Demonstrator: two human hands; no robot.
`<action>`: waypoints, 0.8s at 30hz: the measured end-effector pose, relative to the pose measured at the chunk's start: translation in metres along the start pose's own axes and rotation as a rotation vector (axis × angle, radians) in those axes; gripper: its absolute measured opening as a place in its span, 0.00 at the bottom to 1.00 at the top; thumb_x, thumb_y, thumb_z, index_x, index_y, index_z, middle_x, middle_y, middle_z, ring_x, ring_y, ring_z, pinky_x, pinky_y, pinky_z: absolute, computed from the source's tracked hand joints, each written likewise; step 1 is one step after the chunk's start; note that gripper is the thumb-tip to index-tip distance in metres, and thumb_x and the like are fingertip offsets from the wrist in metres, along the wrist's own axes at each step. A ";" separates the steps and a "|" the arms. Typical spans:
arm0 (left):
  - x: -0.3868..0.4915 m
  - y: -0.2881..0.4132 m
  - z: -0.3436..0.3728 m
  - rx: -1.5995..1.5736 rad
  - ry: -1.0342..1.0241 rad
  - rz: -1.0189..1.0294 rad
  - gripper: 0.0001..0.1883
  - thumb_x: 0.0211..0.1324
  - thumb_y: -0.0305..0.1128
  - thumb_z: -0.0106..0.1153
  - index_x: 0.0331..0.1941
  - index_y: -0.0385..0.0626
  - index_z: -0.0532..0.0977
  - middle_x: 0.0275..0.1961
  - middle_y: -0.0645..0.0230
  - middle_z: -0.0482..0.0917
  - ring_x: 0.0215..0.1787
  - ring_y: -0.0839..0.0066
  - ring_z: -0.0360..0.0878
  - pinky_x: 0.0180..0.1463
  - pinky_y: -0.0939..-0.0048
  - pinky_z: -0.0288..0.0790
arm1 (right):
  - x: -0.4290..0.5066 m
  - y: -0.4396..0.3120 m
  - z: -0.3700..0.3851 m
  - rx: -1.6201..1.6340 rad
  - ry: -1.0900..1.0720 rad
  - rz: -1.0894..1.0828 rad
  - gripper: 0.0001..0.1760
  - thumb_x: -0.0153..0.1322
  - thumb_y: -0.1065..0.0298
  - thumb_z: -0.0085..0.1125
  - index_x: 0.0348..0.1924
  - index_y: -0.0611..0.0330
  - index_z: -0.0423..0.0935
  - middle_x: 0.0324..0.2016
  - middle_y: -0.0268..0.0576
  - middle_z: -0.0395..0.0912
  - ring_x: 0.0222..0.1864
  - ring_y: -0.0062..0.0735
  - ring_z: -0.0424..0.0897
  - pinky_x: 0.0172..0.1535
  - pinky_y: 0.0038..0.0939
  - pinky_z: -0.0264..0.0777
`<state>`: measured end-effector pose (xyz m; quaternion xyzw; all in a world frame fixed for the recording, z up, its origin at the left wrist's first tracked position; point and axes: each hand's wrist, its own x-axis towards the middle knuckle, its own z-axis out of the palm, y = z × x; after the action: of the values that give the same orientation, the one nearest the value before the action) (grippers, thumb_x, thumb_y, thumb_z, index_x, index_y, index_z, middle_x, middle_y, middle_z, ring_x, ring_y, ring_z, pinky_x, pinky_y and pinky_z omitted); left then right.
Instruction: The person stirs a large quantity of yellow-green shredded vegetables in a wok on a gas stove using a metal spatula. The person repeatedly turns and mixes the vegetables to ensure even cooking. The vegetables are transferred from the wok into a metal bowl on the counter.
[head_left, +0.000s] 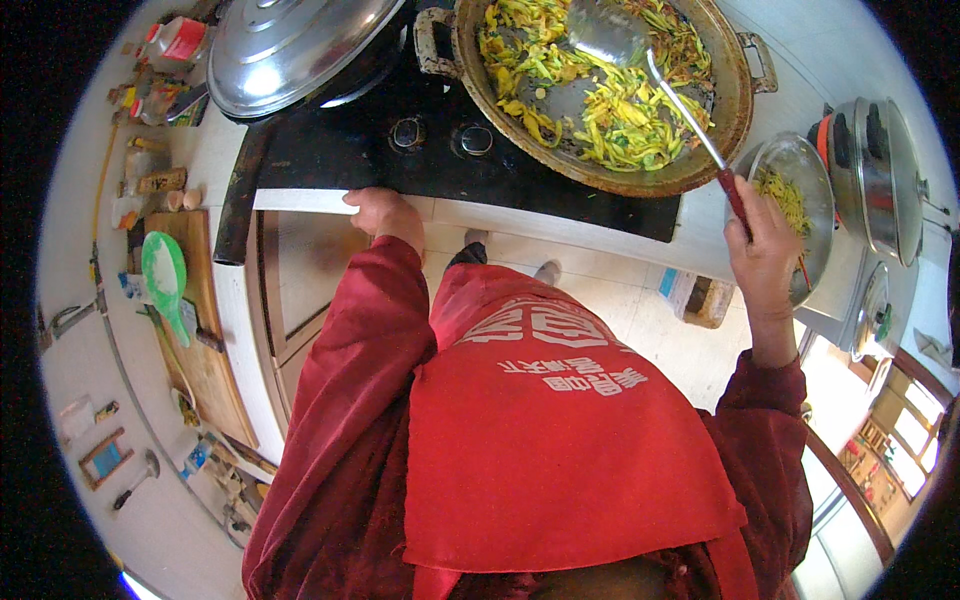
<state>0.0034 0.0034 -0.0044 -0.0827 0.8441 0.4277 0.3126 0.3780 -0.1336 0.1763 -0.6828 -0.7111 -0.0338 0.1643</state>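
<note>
My right hand (766, 251) is closed around the dark red handle of a metal spatula (694, 124). The spatula's broad blade lies among shredded yellow-green vegetables (630, 124) in a large, worn two-handled pan (739, 97), and it hides part of them. Under the pan is a black glass cooktop (337, 154) with two knobs. My left hand (382, 215) rests at the white counter edge (300, 200) in front of the cooktop, its fingers mostly hidden. Just beyond my right hand sits a metal bowl (821, 255) containing more shredded vegetable.
A lidded wok (300, 52) occupies the left burner, its dark handle (241, 195) jutting over the counter edge. Farther left, a green strainer (163, 274) lies on a wooden board (199, 240) near two eggs (184, 199). Lidded pots (874, 172) stand at the right.
</note>
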 end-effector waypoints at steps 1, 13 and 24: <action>0.001 -0.001 0.000 0.015 -0.004 0.007 0.38 0.60 0.60 0.30 0.58 0.36 0.66 0.59 0.47 0.70 0.59 0.52 0.69 0.62 0.58 0.62 | -0.002 -0.002 0.001 0.007 -0.038 0.011 0.20 0.60 0.78 0.58 0.47 0.58 0.76 0.27 0.46 0.75 0.29 0.44 0.77 0.33 0.37 0.72; 0.038 -0.028 -0.009 1.538 0.010 0.798 0.29 0.64 0.51 0.33 0.60 0.44 0.66 0.62 0.61 0.69 0.61 0.63 0.69 0.60 0.64 0.64 | -0.006 0.051 -0.049 -0.065 -0.086 0.033 0.22 0.62 0.74 0.56 0.51 0.56 0.74 0.40 0.51 0.78 0.41 0.47 0.79 0.45 0.38 0.72; 0.167 -0.080 0.018 1.198 0.613 1.547 0.30 0.46 0.37 0.61 0.45 0.27 0.60 0.27 0.65 0.78 0.26 0.62 0.82 0.27 0.68 0.77 | 0.030 0.065 -0.118 -0.526 -0.352 -0.115 0.23 0.62 0.78 0.54 0.52 0.56 0.73 0.33 0.47 0.76 0.35 0.44 0.79 0.39 0.38 0.73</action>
<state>-0.0874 -0.0113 -0.1659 0.5482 0.7850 -0.0190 -0.2878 0.4635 -0.1328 0.2844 -0.6561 -0.7328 -0.1072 -0.1454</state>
